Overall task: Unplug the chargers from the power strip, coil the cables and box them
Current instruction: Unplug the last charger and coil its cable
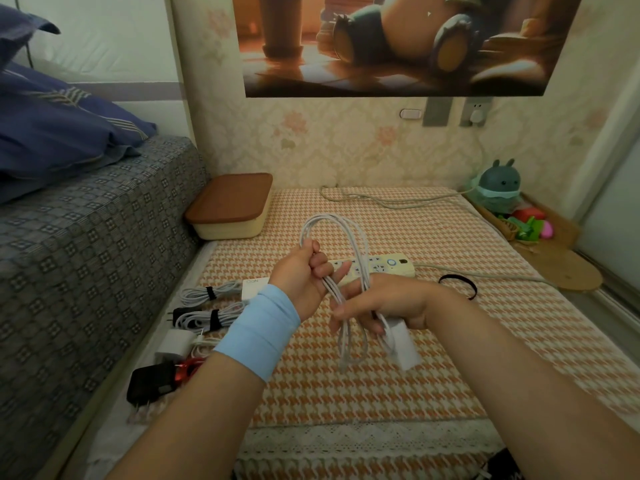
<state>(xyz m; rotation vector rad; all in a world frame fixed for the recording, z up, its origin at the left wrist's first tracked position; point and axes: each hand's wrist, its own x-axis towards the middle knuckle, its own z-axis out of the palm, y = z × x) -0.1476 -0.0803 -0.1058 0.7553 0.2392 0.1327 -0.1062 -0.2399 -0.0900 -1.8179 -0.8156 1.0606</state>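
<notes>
A: Where is the cable (pixel 333 291)?
B: In the air over the mat (pixel 381 393), looped between both hands. The left hand (pixel 304 271), which wears a blue wristband (pixel 258 332), has its fingers curled round the loops near their top.
A: And the right hand (pixel 388 306)?
B: Lower and nearer. Its fingers are curled round the lower strands and the white charger (pixel 405 348) at the cable's end.
A: The strip (pixel 384 268)?
B: Flat on the mat just beyond the hands, with its cord running off to the right.
A: The box (pixel 228 209)?
B: Far left, against the bed (pixel 86 254), with its brown lid on.
A: Anything else?
B: Near left, along the mat's edge, lie two bundled cables (pixel 207 294), a white plug (pixel 175 342), and a black plug (pixel 152 382) beside a red cable (pixel 187 370). A black band (pixel 457 285) lies right of the strip.
</notes>
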